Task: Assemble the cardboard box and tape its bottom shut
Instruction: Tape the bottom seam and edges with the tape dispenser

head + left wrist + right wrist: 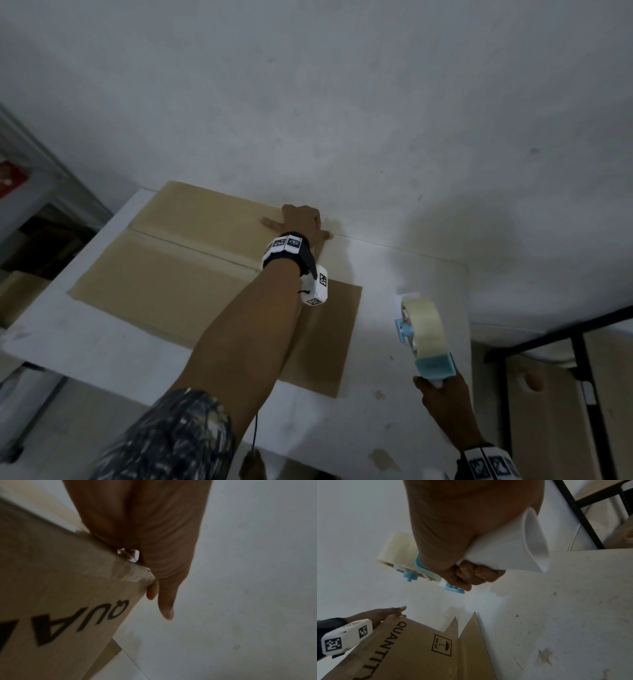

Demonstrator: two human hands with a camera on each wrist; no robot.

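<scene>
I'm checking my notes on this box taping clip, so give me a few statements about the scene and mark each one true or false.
1. The right hand grips a tape dispenser. True.
2. The left hand is off the box. False: it rests on the box's far corner.
3. Tape already runs along the centre seam. True.
4. The dispenser touches the box. False: it is held apart, to the right.
5. The box stands on a white table. True.

1. The left forearm (239,329) hides part of the cardboard box (164,274) top.
2. The box's printed word (68,622) runs off the left wrist picture's edge.
3. The right hand (464,534) covers the tape dispenser (412,561) handle's middle.
</scene>
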